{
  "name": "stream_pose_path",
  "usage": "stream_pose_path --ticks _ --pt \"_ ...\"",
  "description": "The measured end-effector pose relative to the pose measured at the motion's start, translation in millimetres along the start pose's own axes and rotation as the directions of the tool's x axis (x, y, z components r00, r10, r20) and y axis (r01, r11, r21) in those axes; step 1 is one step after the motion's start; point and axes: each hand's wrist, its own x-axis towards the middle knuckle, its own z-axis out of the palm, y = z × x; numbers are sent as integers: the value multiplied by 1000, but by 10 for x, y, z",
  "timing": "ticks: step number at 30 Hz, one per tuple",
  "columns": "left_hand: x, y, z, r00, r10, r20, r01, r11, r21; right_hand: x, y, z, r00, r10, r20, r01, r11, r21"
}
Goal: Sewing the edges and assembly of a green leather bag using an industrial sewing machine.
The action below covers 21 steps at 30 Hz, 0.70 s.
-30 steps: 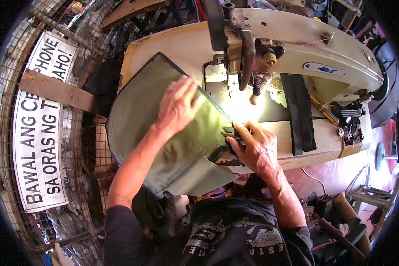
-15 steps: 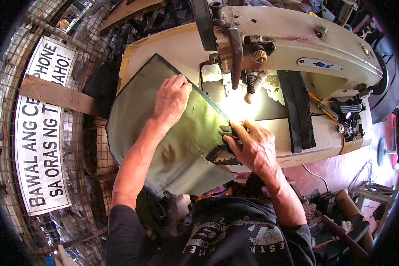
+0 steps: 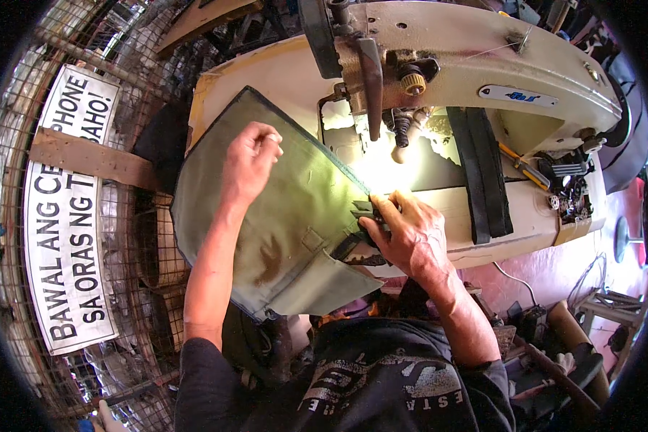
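"Where's the green fabric (image 3: 209, 194)?"
"Spread over the surface (image 3: 446, 209), left of the sewing machine's (image 3: 453, 57) raised arm, its dark-trimmed edge running slantwise to the right hand (image 3: 414, 234)."
"How are that hand's fingers?"
"Drawn together in a pinch on the fabric at the near end of that edge, beside the bright glare."
"And the left hand (image 3: 249, 162)?"
"It hangs above the fabric, fingers loosely curled; from here I can't tell whether they're fully closed or hold anything."
"Beyond the right?"
"Dark straps (image 3: 477, 176), then a yellow-handled tool (image 3: 520, 164)."
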Motion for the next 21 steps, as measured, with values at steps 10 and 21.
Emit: stream_pose_path --ticks 10,21 --pt "24 -68 282 843 422 332 -499 385 777 6 -10 -2 1000 9 17 -8 1000 -16" --pt "212 -243 -6 922 347 -173 -126 691 712 18 -23 1 999 13 37 -13 1000 -18"
